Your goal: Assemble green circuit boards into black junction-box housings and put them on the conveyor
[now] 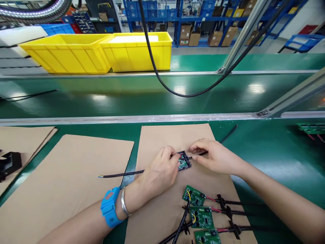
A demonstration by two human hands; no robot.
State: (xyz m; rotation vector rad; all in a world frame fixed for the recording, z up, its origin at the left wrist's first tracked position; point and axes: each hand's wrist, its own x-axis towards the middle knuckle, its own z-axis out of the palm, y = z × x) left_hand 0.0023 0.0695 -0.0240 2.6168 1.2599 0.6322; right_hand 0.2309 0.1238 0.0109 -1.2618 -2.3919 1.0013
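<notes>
Both hands (162,171) (215,156) pinch a small circuit board (183,161), apparently in a black frame.

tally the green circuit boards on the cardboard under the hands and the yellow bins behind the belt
green circuit boards on the brown cardboard sheet: 4
yellow plastic bins: 2
total: 6
</notes>
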